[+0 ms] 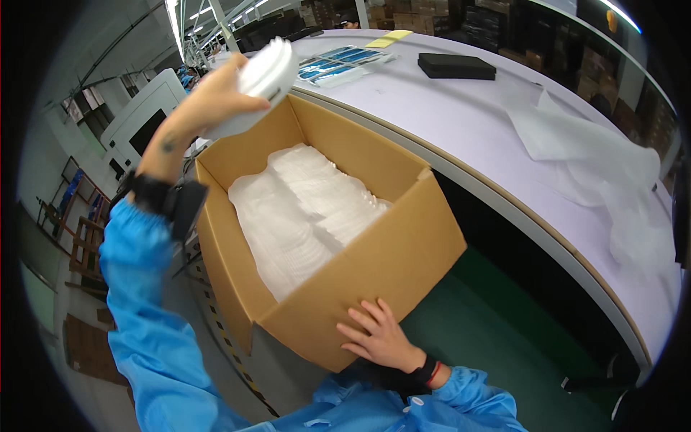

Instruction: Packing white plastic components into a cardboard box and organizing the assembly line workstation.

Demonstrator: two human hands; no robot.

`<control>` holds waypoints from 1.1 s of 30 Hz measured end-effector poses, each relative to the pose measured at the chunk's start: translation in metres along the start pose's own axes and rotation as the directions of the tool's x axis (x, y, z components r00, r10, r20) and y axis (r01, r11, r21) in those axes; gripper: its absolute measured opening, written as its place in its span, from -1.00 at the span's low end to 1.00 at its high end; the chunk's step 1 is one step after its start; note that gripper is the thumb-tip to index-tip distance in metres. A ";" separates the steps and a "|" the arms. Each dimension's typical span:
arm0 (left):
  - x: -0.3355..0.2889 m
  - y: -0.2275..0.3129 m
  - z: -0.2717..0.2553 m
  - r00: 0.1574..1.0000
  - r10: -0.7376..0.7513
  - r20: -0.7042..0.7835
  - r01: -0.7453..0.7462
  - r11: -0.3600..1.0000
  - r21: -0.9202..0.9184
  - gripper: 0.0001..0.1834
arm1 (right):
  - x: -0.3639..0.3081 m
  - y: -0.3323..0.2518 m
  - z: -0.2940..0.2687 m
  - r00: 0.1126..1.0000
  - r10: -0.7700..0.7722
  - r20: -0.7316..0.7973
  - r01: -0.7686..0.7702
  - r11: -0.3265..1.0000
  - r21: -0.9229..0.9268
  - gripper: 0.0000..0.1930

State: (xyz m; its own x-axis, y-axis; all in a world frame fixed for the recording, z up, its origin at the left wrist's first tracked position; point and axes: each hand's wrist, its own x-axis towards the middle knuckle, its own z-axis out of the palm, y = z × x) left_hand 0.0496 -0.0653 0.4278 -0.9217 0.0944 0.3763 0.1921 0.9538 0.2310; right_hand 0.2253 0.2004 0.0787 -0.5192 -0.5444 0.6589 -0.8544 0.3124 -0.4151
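My left hand (212, 101) is raised over the far left corner of an open cardboard box (389, 252). Its fingers and thumb close on a white rounded object with layered edges (272, 70); the exact kind is unclear. Inside the box, thin white foam sleeves (277, 216) stand packed in two tight rows. Against the outside of the near box wall lies my right hand (381, 338), fingers spread and holding nothing.
A long pale worktable (461, 108) curves along the right, its edge close to the box. On it are a black flat box (457, 66), blue items in clear wrapping (342, 63), a yellow sheet (389, 39) and crumpled white foam sheeting (576, 151). A white machine (144, 108) stands left.
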 end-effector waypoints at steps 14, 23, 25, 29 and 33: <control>0.130 -0.278 0.257 0.888 -0.321 0.329 0.271 0.944 0.190 -0.05 | 0.140 0.074 -0.069 0.871 0.219 0.440 -0.123 0.964 -0.236 -0.17; 0.160 -0.318 0.326 0.818 -0.415 0.398 0.415 0.905 0.092 -0.06 | 0.134 0.088 -0.057 0.959 0.148 0.242 -0.119 0.984 -0.133 -0.62; 0.165 -0.325 0.343 0.804 -0.429 0.412 0.422 0.899 0.115 -0.06 | 0.133 0.092 -0.051 0.965 0.143 0.221 -0.122 0.987 -0.107 -0.67; 0.171 -0.340 0.364 0.783 -0.428 0.451 0.468 0.883 0.026 -0.09 | 0.132 0.100 -0.048 0.977 0.044 0.209 -0.010 0.987 -0.160 -0.72; 0.178 -0.349 0.371 0.765 -0.411 0.495 0.410 0.904 0.118 -0.11 | 0.133 0.102 -0.052 0.985 -0.017 0.171 0.041 0.989 -0.141 -0.73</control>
State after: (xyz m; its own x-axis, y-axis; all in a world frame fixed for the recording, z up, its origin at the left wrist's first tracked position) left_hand -0.3070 -0.2757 0.0810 -0.9512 -0.1789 -0.2513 -0.2438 0.9350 0.2575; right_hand 0.0683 0.1998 0.1570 -0.4936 -0.6750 0.5484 -0.8695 0.3965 -0.2946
